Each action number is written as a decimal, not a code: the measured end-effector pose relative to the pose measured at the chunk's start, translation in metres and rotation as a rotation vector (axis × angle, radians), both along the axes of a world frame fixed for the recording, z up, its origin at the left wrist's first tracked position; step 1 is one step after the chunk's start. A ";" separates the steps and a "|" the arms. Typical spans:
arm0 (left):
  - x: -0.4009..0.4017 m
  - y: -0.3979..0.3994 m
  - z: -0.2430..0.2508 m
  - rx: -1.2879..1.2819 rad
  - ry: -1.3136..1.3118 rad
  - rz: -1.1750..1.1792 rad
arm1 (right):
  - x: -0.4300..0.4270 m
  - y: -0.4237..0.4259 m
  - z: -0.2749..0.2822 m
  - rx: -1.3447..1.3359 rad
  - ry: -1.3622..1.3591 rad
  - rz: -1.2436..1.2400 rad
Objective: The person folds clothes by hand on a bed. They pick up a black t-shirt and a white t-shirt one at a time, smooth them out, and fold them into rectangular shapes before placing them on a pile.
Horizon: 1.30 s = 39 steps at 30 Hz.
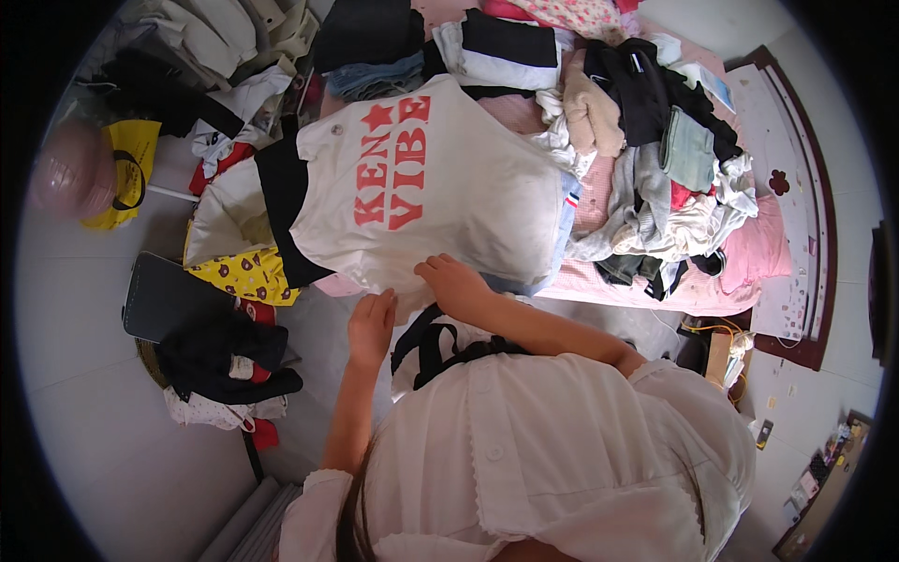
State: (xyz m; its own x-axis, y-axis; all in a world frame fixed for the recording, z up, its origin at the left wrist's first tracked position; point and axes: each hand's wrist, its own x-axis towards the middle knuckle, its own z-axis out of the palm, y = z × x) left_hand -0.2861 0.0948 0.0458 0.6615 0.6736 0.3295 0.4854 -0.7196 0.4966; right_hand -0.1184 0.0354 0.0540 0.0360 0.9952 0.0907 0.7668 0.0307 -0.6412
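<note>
A white T-shirt [484, 175] with large red lettering and a red star is spread flat before me, its neckline towards the left. My left hand [372, 327] pinches the shirt's near edge, around the sleeve. Just to the right, my right hand [453, 281] holds the same edge with bent fingers, and some white cloth hangs down between the two hands. Under the shirt's left end shows a black cloth [288, 211]. Light blue fabric [562, 235] peeks out along its right end. What else lies beneath the shirt is hidden.
Folded jeans [376, 76] and other folded clothes [509, 46] lie beyond the shirt on a pink bed [674, 302]. Heaped clothes [653, 204] cover its right side. Leftward are a yellow patterned fabric bin [242, 277], a chair [175, 295] with dark clothes and a yellow bag [133, 172].
</note>
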 end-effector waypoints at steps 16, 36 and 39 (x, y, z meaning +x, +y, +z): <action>-0.012 0.008 0.032 -0.608 -0.322 0.340 | -0.019 0.011 -0.011 -0.520 0.340 0.194; -0.044 0.171 -0.125 -0.558 0.130 0.759 | -0.011 0.008 -0.020 -0.227 0.477 0.153; -0.062 0.190 -0.152 -0.556 -0.296 0.679 | 0.000 0.008 -0.004 -0.242 0.571 0.160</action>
State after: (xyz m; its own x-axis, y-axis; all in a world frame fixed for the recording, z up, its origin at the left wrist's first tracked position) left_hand -0.3479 0.2849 -0.1065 0.0072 0.9979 -0.0650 0.5140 0.0521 0.8562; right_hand -0.1186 0.0431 0.0499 -0.1385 0.9822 -0.1266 0.3006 -0.0801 -0.9504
